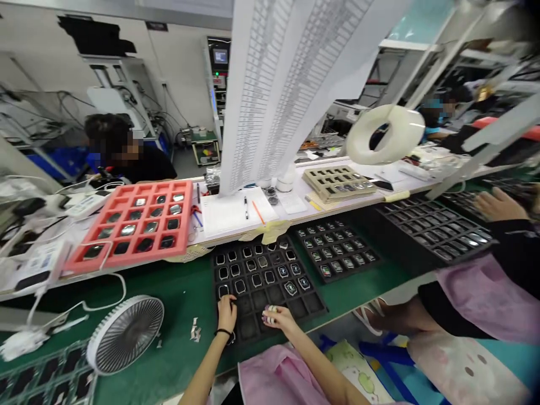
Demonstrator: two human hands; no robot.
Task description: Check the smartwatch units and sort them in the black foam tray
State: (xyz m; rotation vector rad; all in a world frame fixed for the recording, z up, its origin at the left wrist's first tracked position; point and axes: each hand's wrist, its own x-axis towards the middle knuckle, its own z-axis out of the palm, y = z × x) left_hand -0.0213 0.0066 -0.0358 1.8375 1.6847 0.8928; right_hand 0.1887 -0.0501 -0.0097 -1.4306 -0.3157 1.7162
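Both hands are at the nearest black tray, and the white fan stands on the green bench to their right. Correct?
Wrong side: the head view shows the white fan on the green bench to their left. The left hand and right hand are indeed at the nearest black tray.

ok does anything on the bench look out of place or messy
Yes, mildly: a few small pale scraps lie loose on the green bench top, between the white fan and the nearest black tray. They look like stray litter, outside any tray.

A fan (125,334) stands on the bench (175,360); a pen (246,208) on paper (217,219).
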